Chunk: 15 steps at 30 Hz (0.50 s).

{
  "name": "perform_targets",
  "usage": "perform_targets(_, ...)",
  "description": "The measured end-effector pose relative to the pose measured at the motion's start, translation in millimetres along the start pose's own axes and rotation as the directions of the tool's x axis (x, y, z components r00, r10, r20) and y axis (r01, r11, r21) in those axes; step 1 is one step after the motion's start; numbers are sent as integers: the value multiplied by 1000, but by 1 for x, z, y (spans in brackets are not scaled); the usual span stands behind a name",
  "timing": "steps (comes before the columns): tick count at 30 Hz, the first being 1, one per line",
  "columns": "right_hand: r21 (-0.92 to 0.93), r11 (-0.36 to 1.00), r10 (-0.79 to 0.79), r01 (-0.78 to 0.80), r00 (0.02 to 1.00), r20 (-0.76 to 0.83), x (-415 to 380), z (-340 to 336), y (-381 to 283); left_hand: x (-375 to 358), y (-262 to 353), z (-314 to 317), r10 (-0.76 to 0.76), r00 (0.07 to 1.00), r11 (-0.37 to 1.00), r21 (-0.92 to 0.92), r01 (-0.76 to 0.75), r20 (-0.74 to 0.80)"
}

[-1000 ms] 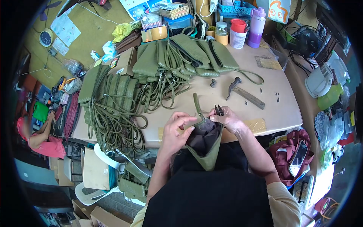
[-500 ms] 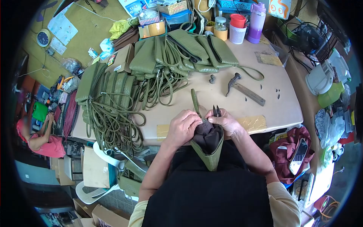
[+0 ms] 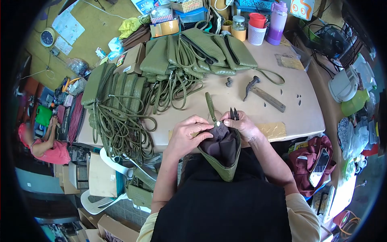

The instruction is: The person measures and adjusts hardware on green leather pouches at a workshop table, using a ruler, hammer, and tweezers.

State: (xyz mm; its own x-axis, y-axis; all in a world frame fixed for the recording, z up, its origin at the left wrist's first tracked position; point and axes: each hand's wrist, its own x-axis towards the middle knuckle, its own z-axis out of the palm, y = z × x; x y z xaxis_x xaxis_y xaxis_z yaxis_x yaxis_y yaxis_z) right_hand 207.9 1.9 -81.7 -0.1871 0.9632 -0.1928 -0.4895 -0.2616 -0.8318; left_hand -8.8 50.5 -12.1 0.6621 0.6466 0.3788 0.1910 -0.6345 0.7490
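An olive green pouch (image 3: pixel 228 172) with a dark lining (image 3: pixel 219 146) hangs open between my hands at the table's front edge. My left hand (image 3: pixel 189 135) pinches the pouch's upper left edge. My right hand (image 3: pixel 242 126) is closed at the upper right edge, and small dark snips (image 3: pixel 234 114) stick up from its fingers. A green strap (image 3: pixel 210 105) rises from the pouch's top, with a small whitish spot at its base. Behind the hands lie a hammer (image 3: pixel 266 96) and a small dark lump (image 3: pixel 229 82).
Stacked green pouches (image 3: pixel 159 56) and tangled straps (image 3: pixel 121 125) cover the table's left and back. A purple bottle (image 3: pixel 277 24) and a red cup (image 3: pixel 257 20) stand behind. A maroon bag (image 3: pixel 306 161) is at right. Another person (image 3: pixel 50 151) sits far left.
My left hand has shifted slightly left and its fingers have spread a little along the edge. The pouch's mouth is wider, and the whitish spot now shows. The view has moved slightly.
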Motion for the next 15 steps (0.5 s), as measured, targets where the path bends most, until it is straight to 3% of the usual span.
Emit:
perform_targets(3,-51,997,-64,63,998,-3,2,-1,1,0,-10,6,15,1000,1000,1,-15,-1)
perform_targets(6,-39,996,-77,76,997,-20,1,-2,2,1,-13,14,137,989,990,54,-133,-59)
perform_targets(8,-81,993,-88,88,996,-2,1,0,2,4,-11,16,272,956,945,219,-244,-108)
perform_targets(9,-80,993,-88,87,996,-2,1,2,0,4,-9,19,272,956,945,219,-244,-108)
perform_targets(11,-281,955,-103,100,995,2,1,6,-6,5,-5,24,34,990,994,111,-19,-136)
perform_targets(12,-281,954,-103,100,995,5,2,8,-5,6,-7,27,34,990,993,113,-18,-138)
perform_targets(14,-245,961,-128,129,992,20,3,12,-3,6,-22,34,-125,986,946,-314,83,-114)
perform_targets(15,-246,960,-130,131,991,21,2,13,-3,5,-27,37,-251,966,815,-551,178,-59)
